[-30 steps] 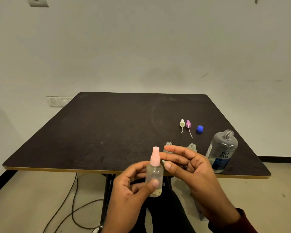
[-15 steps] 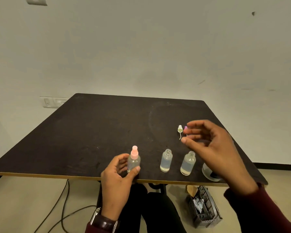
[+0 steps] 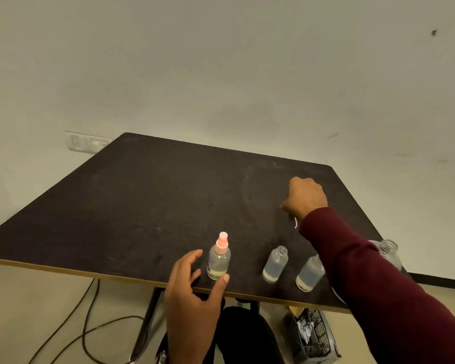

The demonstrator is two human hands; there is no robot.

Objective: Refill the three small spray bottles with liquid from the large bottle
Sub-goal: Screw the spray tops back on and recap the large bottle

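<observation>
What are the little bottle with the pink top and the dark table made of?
The little bottle looks like clear plastic, though it might be glass: you can see the liquid through its shiny wall. Its pink top looks like matte plastic. The table seems to be a wooden board with a dark, dull coating, since a pale wood-coloured strip shows along its near edge.

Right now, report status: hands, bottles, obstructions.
Left hand open beside capped spray bottle. Right hand closed over a spray cap, tube showing. Two small bottles uncapped. Nothing in the way.
</observation>
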